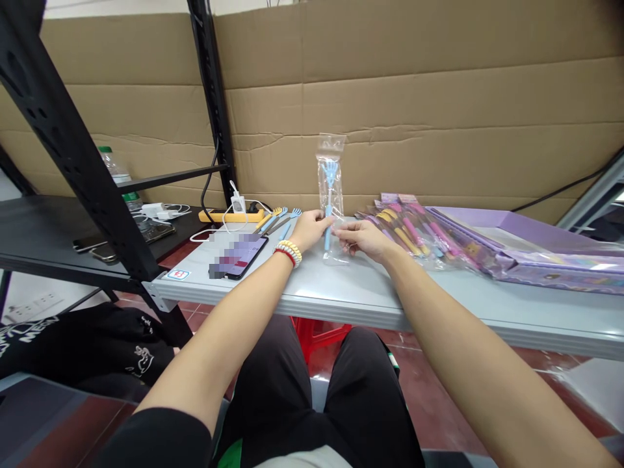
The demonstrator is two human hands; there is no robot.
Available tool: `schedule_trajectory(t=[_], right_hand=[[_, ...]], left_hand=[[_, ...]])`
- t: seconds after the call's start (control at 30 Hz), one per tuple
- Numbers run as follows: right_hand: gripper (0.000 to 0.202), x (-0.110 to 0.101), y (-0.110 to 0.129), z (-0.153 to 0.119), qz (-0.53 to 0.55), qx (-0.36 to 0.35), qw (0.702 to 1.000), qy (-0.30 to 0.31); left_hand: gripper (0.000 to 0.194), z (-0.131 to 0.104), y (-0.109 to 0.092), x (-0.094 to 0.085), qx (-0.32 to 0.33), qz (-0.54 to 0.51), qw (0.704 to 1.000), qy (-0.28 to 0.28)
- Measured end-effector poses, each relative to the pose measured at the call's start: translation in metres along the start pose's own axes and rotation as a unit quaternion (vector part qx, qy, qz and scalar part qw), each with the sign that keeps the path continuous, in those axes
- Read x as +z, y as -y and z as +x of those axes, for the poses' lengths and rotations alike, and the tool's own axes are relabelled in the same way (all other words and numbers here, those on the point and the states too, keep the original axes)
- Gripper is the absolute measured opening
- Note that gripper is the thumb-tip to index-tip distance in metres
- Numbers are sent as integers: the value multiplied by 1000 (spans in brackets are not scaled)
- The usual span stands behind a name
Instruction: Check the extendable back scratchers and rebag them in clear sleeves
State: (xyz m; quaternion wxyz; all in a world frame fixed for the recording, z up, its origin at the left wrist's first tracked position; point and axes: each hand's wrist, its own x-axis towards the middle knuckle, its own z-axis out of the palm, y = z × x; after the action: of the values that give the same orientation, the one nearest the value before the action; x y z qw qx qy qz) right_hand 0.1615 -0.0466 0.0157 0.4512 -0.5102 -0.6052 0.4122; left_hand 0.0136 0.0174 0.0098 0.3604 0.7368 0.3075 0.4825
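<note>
A clear plastic bag (330, 146) stands upright near the table's middle, with a blue hand-shaped back scratcher (330, 174) inside it. My left hand (312, 229), with bracelets at the wrist, is closed on the bagged scratcher's handle from the left. At the right side of the bag's lower part, my right hand (359, 238) pinches the clear plastic. Unbagged blue and yellow scratchers (277, 221) lie left of my left hand. Several bagged scratchers in pink, yellow and purple (414, 231) are piled to the right of my right hand.
A phone (238, 257) lies on the table (336, 286) at the left, before a yellow power strip (229, 215) with white cables. A purple box (536, 260) sits at the right. Black shelf posts and a cardboard wall (414, 97) border the table.
</note>
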Motion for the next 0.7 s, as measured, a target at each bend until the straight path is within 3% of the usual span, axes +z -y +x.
schedule_trajectory(t=[0.13,0.27,0.33,0.47,0.53,0.6,0.7], right_hand=[[15,-3,-2,6,27,-44,991,-123],[26,-12,-13,13,-39,-117,964,-237],[39,-14,-18,13,-101,-138,960,-221],[83,-9,-19,7,-125,-159,976,-79],[98,-6,-16,4,-107,-151,982,-40],[101,-5,-13,3,-87,-146,985,-34],[88,-5,-11,4,-57,-148,986,-44]], left_hand=[[28,6,4,-3,-43,-64,995,-71],[25,8,4,-6,-90,-140,981,-102],[23,7,0,-7,-114,-194,970,-90],[22,5,-6,-10,-133,-268,950,-85],[21,5,-6,-13,-135,-289,943,-99],[21,6,-5,-15,-135,-296,938,-116],[23,7,-3,-15,-134,-271,945,-126]])
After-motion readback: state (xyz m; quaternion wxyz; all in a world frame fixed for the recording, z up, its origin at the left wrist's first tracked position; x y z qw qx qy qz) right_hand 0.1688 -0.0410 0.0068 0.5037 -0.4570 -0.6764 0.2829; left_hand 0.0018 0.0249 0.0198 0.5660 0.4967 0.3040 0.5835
